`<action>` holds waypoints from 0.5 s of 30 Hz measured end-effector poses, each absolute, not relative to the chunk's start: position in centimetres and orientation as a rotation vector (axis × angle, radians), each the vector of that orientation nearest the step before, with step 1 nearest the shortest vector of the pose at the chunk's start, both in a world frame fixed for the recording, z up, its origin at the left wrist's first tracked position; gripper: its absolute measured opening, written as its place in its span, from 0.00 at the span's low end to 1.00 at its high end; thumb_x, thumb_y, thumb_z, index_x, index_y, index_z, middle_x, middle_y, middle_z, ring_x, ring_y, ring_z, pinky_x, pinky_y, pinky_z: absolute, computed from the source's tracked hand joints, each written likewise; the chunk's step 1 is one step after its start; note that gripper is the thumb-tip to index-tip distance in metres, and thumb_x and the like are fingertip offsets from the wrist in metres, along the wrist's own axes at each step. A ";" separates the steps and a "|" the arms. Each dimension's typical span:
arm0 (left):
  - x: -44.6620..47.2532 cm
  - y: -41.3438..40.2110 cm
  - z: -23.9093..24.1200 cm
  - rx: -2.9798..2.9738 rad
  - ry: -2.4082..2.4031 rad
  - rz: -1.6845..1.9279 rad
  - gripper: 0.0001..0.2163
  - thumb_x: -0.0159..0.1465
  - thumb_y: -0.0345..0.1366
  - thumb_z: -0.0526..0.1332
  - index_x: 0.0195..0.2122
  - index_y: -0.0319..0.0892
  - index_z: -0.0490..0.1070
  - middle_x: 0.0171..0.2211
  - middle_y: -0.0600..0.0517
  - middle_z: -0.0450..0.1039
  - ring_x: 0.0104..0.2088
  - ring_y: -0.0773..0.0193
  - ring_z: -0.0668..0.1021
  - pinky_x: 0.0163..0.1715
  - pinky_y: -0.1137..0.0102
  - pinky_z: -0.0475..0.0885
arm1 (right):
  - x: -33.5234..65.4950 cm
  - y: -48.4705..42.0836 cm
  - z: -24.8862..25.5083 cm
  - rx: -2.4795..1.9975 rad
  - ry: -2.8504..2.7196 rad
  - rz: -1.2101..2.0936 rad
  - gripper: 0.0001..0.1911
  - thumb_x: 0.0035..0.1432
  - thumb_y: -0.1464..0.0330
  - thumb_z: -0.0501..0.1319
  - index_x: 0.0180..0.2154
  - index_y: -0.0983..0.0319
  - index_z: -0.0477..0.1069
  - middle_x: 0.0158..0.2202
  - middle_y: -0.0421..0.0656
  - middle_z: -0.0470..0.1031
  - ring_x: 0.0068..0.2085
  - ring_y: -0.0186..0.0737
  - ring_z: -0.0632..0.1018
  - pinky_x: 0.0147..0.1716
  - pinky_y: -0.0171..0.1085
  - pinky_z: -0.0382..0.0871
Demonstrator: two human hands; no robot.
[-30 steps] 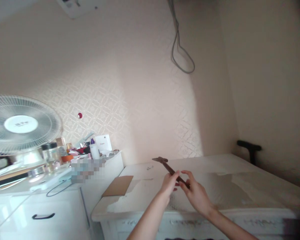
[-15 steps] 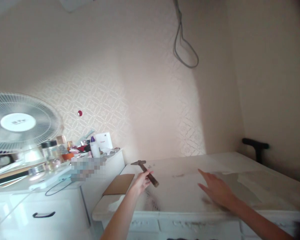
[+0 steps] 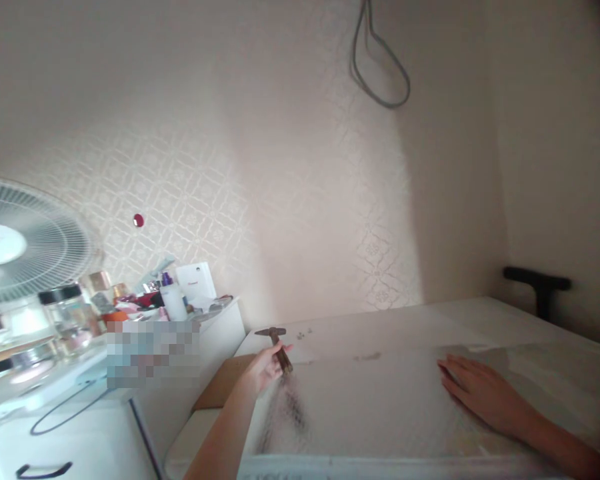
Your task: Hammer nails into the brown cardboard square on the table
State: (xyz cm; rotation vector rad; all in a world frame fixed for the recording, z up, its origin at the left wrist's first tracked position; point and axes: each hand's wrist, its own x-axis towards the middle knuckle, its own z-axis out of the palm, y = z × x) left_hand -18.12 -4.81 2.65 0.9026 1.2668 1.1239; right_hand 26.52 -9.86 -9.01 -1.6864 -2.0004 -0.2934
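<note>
My left hand (image 3: 265, 369) is closed around the wooden handle of a hammer (image 3: 274, 338). The hammer's metal head points away from me, above the left end of a white, stained table (image 3: 370, 407). My right hand (image 3: 473, 388) is palm down over the right part of the tabletop, fingers stretched out and holding nothing. A thin clear sheet seems to lie beneath it. Dark smudges mark the tabletop just below the hammer's handle. Partly behind my left forearm, a flat brown board (image 3: 219, 387) rests on the table's left edge.
At left a white cabinet (image 3: 180, 387) carries jars, a white pump bottle (image 3: 174, 300) and a cable. A fan (image 3: 55, 240) stands behind them. A looped grey cable (image 3: 405, 83) hangs on the wall. Behind the table's right side rises a black T-shaped support (image 3: 537, 280).
My right hand has moved right and come down flat toward the tabletop. My left hand, still gripping the hammer, has shifted slightly left. The view has turned a little to the right.
</note>
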 end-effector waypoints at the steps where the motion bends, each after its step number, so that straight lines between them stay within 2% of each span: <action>1: -18.1 -4.5 2.6 0.896 1.269 1.119 0.09 0.64 0.36 0.54 0.36 0.37 0.71 0.31 0.49 0.75 0.24 0.71 0.73 0.27 0.76 0.67 | 26.6 -10.0 -8.9 -1.689 -2.011 -0.288 0.26 0.57 0.56 0.48 0.47 0.64 0.72 0.51 0.51 0.70 0.52 0.49 0.69 0.54 0.48 0.58; 9: -17.7 -3.2 1.9 0.894 1.290 1.093 0.09 0.64 0.38 0.55 0.35 0.38 0.69 0.36 0.47 0.75 0.23 0.73 0.72 0.26 0.78 0.68 | 27.2 -10.3 -8.7 -1.703 -2.014 -0.259 0.26 0.56 0.55 0.48 0.47 0.61 0.72 0.51 0.49 0.70 0.53 0.50 0.69 0.55 0.48 0.59; 15: -17.3 -2.9 1.8 1.068 1.512 1.075 0.11 0.61 0.41 0.59 0.38 0.38 0.68 0.29 0.48 0.73 0.23 0.69 0.72 0.25 0.74 0.69 | 27.5 -10.1 -9.1 -1.746 -2.003 -0.276 0.24 0.56 0.56 0.47 0.46 0.57 0.73 0.51 0.47 0.70 0.53 0.50 0.69 0.55 0.47 0.58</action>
